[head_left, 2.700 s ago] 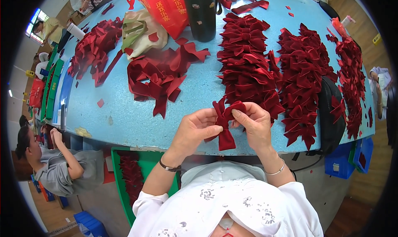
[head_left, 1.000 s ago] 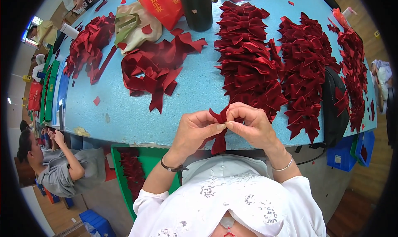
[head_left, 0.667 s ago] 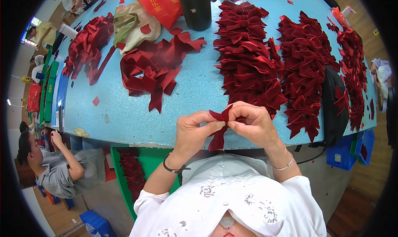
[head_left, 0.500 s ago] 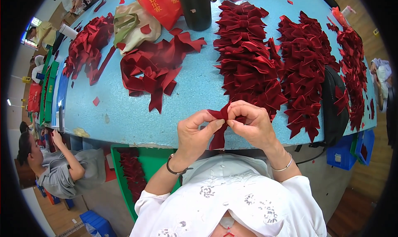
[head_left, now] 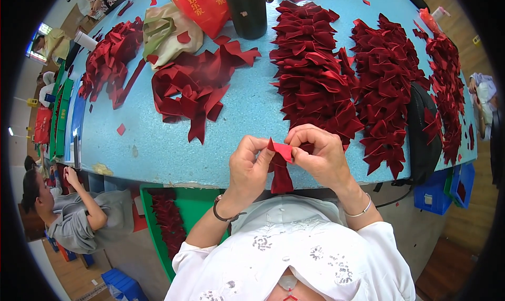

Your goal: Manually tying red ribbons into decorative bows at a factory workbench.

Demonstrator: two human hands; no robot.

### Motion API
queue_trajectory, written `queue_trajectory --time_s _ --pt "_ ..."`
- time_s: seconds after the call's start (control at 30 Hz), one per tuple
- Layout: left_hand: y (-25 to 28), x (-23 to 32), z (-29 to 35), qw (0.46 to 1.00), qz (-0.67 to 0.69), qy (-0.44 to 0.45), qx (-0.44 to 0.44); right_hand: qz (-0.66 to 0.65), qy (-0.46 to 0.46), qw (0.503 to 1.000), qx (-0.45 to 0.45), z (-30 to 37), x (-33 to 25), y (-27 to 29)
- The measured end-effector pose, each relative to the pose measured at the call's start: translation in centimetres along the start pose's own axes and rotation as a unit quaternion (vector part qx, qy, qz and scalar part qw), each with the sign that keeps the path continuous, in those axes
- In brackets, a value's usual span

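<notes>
Between my hands, near the table's front edge, is a dark red velvet ribbon (head_left: 282, 179). Its tail hangs down and a brighter underside faces up at the top. My left hand (head_left: 249, 163) pinches it between thumb and fingers. From the other side, my right hand (head_left: 320, 154) grips the ribbon's upper end with its fingertips. Just beyond my right hand lies a long stack of finished red bows (head_left: 310, 74). A loose heap of red ribbon strips (head_left: 197, 88) rests to the far left of my hands.
Further rows of bows (head_left: 386, 90) lie to the right, beside a black bag (head_left: 423, 132). At the back stand a dark tumbler (head_left: 246, 11), a red bag (head_left: 202, 6) and a cloth bag (head_left: 171, 30). A green bin (head_left: 197, 211) sits below the table edge. A co-worker (head_left: 79, 217) sits at left.
The ribbon has been turned between my fingers, so its brighter underside now shows at the top. My left hand has shifted slightly right, and my right fingers have lifted a little.
</notes>
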State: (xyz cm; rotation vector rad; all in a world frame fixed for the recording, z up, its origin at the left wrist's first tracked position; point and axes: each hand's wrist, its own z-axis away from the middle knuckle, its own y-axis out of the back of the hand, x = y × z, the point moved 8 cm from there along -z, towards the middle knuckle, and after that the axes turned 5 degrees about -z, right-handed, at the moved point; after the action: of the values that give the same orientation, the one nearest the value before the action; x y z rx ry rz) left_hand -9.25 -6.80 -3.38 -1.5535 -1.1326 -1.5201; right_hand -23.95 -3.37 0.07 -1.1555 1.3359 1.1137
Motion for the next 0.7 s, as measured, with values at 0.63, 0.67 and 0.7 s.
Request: queue_trajectory --time_s 0.63,0.67,0.7 --pt "-1.4 -0.4 0.0 0.962 0.163 0.188 -0.112 -0.082 -0.058 0.995 -0.023 0.0 1.6 -0.5" --pt "-1.5 -0.3 0.0 0.966 0.142 0.179 -0.121 -0.073 -0.048 0.995 -0.044 0.1 1.7 -0.8" --pt "-1.6 -0.2 0.0 0.969 0.120 0.170 -0.129 -0.064 -0.038 0.995 -0.065 0.1 1.7 -1.1"
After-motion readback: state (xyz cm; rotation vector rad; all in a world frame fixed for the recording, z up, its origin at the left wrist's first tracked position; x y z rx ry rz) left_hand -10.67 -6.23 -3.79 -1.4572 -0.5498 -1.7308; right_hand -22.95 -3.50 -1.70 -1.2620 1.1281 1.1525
